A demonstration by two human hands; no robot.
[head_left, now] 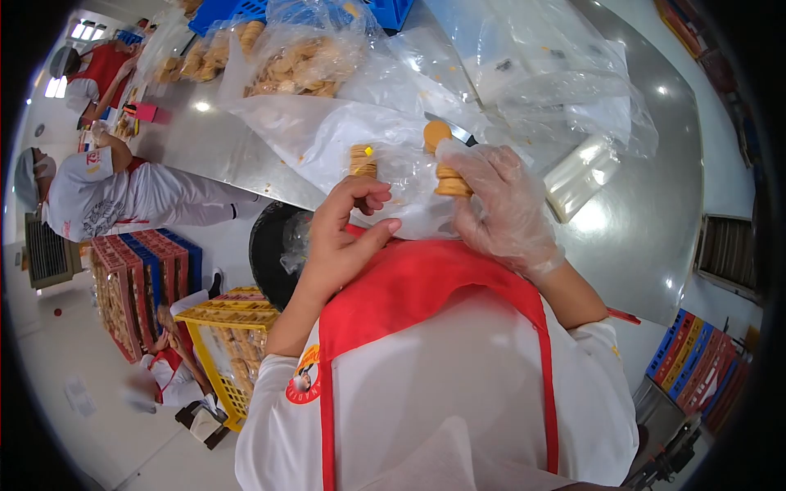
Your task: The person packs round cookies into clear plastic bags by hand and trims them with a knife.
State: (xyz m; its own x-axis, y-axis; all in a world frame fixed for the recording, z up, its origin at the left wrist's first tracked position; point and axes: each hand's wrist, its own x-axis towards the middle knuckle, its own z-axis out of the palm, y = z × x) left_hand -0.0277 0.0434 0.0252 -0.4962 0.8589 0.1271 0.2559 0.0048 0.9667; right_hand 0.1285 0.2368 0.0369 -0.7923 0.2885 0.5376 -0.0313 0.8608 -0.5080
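Note:
My right hand (503,204), in a clear plastic glove, grips a short stack of round biscuits (453,182) above the table. One more biscuit (437,134) shows its flat face just beyond the gloved fingers. My left hand (352,225) is bare, with its fingers curled, the thumb apart and nothing between them. Just past its fingertips is another biscuit stack (362,164), with a small yellow diamond-shaped piece (368,151) at its side. Under both stacks spreads clear plastic film (319,135). A blade with a dark handle (470,141) is partly hidden behind my right hand.
A large clear bag of biscuits (299,65) lies at the back left, before a blue crate (393,12). Plastic bags (565,74) cover the back right of the steel table (667,188). On the left are a black bin (266,254), a yellow crate (233,315) and several people.

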